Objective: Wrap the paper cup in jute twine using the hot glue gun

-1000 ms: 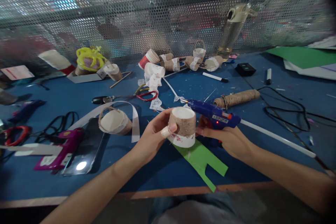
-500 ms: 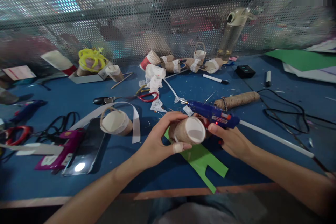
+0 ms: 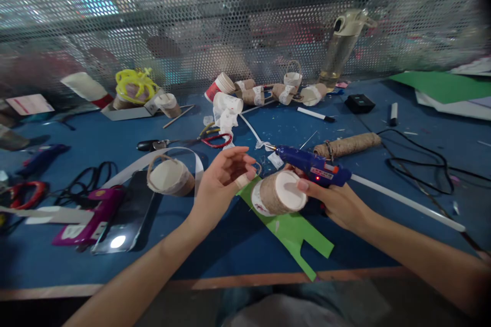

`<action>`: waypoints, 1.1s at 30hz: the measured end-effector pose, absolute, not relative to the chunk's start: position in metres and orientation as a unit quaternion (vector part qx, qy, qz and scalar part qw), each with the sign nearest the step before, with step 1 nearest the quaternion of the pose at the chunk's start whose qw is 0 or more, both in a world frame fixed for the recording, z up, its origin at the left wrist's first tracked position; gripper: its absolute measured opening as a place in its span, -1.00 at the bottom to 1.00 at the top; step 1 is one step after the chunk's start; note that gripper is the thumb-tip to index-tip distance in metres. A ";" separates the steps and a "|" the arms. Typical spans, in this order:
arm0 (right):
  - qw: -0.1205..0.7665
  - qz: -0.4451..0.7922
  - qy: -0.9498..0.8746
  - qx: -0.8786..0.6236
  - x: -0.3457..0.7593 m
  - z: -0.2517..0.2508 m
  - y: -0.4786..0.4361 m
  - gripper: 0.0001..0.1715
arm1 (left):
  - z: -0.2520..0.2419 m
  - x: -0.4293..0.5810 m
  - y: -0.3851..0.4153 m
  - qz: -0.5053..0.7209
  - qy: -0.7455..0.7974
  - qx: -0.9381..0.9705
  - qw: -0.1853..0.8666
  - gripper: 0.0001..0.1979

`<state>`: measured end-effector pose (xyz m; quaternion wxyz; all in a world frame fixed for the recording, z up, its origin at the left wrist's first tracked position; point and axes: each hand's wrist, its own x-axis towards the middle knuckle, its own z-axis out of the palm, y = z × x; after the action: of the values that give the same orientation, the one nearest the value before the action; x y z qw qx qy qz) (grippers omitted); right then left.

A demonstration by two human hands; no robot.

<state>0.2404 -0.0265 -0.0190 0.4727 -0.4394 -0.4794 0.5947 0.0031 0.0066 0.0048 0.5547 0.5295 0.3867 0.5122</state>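
l hand (image 3: 222,179): fingers part-open & loosely curled, thumb tip just beside the twine-wrapped cup (image 3: 274,198); can't tell if it touches. r hand (image 3: 341,202): fingers wrapped round the blue glue gun (image 3: 303,161), thumb on the cup's white round end. cup's up in front of the person, tipped on its side, white end to the r, printed band to the l. gun nozzle points l, red light lit, white glue stick (image 3: 406,202) out the back. green cutout (image 3: 295,235) below the cup on the blue bench (image 3: 215,260). l of the l hand: handled cup (image 3: 166,179), white strip (image 3: 132,164) curving behind it, then phone (image 3: 134,212) w/ bright spot & magenta glue gun (image 3: 97,214). further back: red-handled scissors (image 3: 219,146) nr white lace (image 3: 227,122), small wrapped cups (image 3: 253,95), marker (image 3: 311,113), black box (image 3: 359,103). twine roll (image 3: 353,144) behind the blue gun; water bottle (image 3: 338,53) by the mesh panel (image 3: 192,25).
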 end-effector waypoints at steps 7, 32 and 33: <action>0.472 0.575 -0.492 -0.452 0.242 -0.021 -0.026 -0.70 | 0.011 0.004 0.005 0.490 0.422 0.523 0.555 -0.64; 0.459 0.505 -0.459 -0.568 0.242 -0.024 -0.031 -0.49 | -0.001 0.002 -0.008 0.376 0.287 0.765 0.437 -0.51; 0.457 0.500 -0.462 -0.573 0.242 -0.024 -0.032 -0.47 | -0.001 0.002 -0.008 0.379 0.292 0.752 0.452 -0.56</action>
<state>0.2420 -0.0319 -0.0237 0.4566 -0.5728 -0.4620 0.4999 0.0023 -0.0081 -0.0015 0.4525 0.7522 0.2924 0.3794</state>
